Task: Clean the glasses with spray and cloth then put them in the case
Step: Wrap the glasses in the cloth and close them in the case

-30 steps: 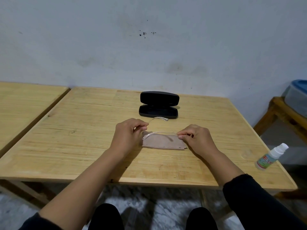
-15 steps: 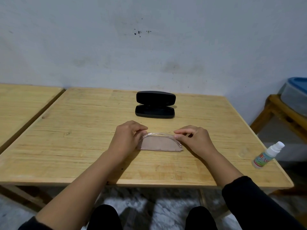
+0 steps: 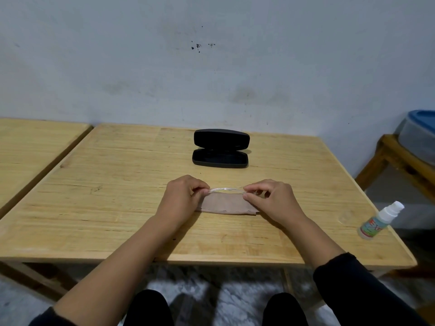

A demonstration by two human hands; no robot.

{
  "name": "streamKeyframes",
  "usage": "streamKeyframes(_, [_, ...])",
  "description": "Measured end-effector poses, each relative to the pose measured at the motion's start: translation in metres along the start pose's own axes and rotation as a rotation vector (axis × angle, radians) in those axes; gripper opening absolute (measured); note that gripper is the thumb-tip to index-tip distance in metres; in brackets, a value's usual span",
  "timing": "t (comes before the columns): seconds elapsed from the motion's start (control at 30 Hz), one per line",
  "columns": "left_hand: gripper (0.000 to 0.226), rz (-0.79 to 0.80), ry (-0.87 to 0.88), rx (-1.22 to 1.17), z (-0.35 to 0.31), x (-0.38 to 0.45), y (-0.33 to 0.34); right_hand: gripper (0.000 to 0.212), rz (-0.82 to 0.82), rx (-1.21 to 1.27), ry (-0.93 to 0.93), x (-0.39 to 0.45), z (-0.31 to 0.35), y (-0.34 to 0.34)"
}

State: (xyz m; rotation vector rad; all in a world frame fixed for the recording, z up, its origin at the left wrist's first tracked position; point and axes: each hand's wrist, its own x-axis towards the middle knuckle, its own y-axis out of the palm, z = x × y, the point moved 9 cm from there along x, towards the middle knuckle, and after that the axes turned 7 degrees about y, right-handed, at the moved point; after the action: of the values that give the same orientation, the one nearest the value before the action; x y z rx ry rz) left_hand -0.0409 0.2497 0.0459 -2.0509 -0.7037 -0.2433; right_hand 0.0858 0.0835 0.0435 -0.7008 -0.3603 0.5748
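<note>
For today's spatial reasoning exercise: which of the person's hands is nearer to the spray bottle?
Right. The right hand pinches the glasses at their end toward the spray bottle, though well short of it. The left hand holds the far end.

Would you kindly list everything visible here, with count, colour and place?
glasses: one, clear frame, table centre, held at both ends above the cloth
cloth: one, beige, flat under the glasses
case: one, black, open, beyond the hands
spray bottle: one, white with a coloured label, right table edge
table: one, light wood; a second one to the left
tub: one, grey with blue lid, on a stand far right
left hand: pinches the glasses' left end
right hand: pinches the right end
</note>
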Motion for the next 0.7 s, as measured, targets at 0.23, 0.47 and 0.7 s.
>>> streamKeyframes(0.23, [0.006, 0.013, -0.034, 0.023, 0.003, 0.002, 0.003, 0.012, -0.049, -0.021, -0.012, -0.001, 0.005, -0.002])
streamKeyframes(0.47, [0.008, -0.029, -0.018, 0.053, 0.001, 0.025, -0.004, 0.009, -0.100, 0.020, 0.002, 0.016, 0.012, -0.009])
streamKeyframes(0.7, [0.009, -0.134, 0.022, 0.072, 0.010, 0.086, -0.018, 0.008, -0.209, -0.038, -0.106, 0.074, 0.044, -0.026])
